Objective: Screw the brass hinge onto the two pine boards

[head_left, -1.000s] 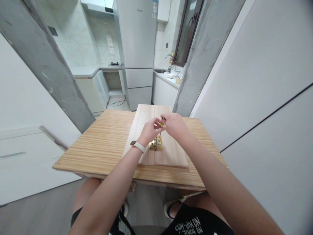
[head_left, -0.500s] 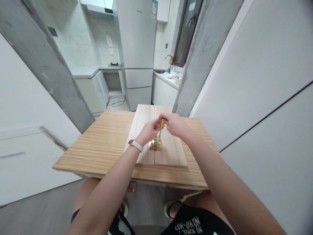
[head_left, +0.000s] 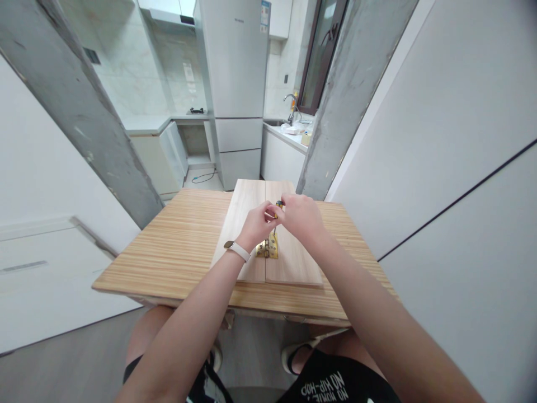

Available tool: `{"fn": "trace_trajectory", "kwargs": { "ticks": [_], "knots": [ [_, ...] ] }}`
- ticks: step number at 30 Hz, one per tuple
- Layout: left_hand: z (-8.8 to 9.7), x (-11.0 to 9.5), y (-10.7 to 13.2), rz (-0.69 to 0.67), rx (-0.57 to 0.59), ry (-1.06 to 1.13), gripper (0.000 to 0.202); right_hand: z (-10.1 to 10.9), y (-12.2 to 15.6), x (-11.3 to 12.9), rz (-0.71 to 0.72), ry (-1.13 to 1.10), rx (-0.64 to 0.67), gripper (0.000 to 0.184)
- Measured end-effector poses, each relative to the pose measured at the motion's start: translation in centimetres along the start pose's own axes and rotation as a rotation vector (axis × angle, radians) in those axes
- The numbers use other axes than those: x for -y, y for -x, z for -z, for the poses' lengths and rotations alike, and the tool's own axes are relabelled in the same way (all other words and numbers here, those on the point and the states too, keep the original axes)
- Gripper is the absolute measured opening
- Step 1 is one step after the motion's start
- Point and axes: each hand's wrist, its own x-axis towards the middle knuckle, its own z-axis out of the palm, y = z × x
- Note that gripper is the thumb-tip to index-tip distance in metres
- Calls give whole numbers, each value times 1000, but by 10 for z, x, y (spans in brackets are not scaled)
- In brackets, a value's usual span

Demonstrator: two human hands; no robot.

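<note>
Half a second ago more of the yellow handle shows between the fingers. Now the hands are closer together and cover most of it. The right hand (head_left: pixel 300 215) is curled tight around the top of the small screwdriver (head_left: pixel 278 205). The left hand (head_left: pixel 257 225) pinches the same handle from the other side with its fingertips. The left hand also sits a little lower than before and covers more of the gold hinge (head_left: pixel 272 248).

The screwdriver stands almost straight up, with its thin tip pointing down at the hinge. The hinge lies flat across the line where the two light boards (head_left: pixel 289 268) meet. The boards lie side by side on the striped wooden table (head_left: pixel 176 246).

A white band (head_left: pixel 237 251) is on the left wrist. Past the table stands a tall white fridge (head_left: pixel 235 84). A grey pillar (head_left: pixel 84 117) leans in on the left and another grey post (head_left: pixel 346 95) on the right. A tap (head_left: pixel 289 102) shows far back by the window.

The left hand blocks the left part of the hinge. The screwdriver's tip is too small to see clearly, so I cannot tell if it sits in a screw. The screws themselves are too tiny to make out.
</note>
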Motion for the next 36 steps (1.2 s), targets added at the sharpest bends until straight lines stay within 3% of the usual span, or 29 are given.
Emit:
{"fn": "trace_trajectory", "kwargs": {
  "ticks": [6, 13, 19, 25, 28, 31, 36],
  "knots": [
    [1, -2, 0, 19, -23, -58, 18, 0, -3, -3, 53, -57, 44, 35],
    [6, 0, -3, 7, 93, 55, 27, -3, -13, -19, 170, -180, 83, 19],
    [4, 7, -9, -25, 176, 194, 39, -7, -16, -27, 258, -273, 102, 25],
    [0, 10, -5, -20, 152, 165, 28, -5, -11, -30, 216, -347, 133, 34],
    [3, 6, -2, -42, 111, 81, 17, -1, -7, -25, 162, -369, 71, 41],
    [3, 5, -1, -29, 69, 44, 15, 5, -5, -18, 65, -258, -23, 40],
    [-2, 3, -2, -22, 17, 19, 18, 6, -4, -9, 28, -79, -3, 34]
  ]
}}
